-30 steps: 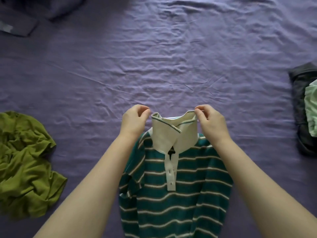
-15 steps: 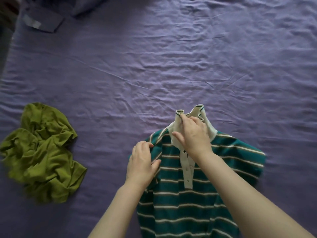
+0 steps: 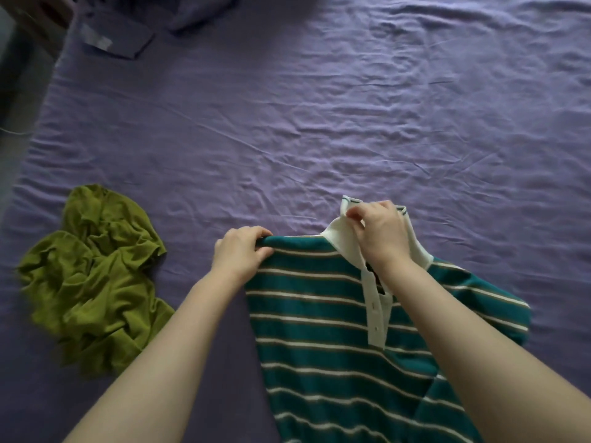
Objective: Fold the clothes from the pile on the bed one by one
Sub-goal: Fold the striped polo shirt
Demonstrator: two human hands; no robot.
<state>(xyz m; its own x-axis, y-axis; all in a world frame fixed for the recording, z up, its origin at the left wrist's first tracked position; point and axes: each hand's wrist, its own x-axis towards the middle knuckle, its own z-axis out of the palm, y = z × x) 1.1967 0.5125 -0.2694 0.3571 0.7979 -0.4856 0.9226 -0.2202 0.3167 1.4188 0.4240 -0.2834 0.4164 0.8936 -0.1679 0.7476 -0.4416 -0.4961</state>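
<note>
A teal polo shirt [image 3: 319, 321] with thin white and brown stripes lies front up on the purple bed sheet [image 3: 287, 129], its cream collar [image 3: 339, 235] pointing away from me. My left hand [image 3: 240, 254] grips the shirt's left shoulder edge, fingers curled over the fold. My right hand [image 3: 380, 231] pinches the collar at its top. My right forearm covers part of the button placket and the shirt's right side.
A crumpled olive-green garment [image 3: 92, 279] lies on the sheet to the left of the shirt. A folded purple pillowcase or cloth [image 3: 118, 39] sits at the far left corner, beside the bed's left edge.
My left hand moved from the collar out to the left shoulder and spread it flat. My right hand shifted to the collar's middle. The view swung left, so the clothes at the right left the frame.
</note>
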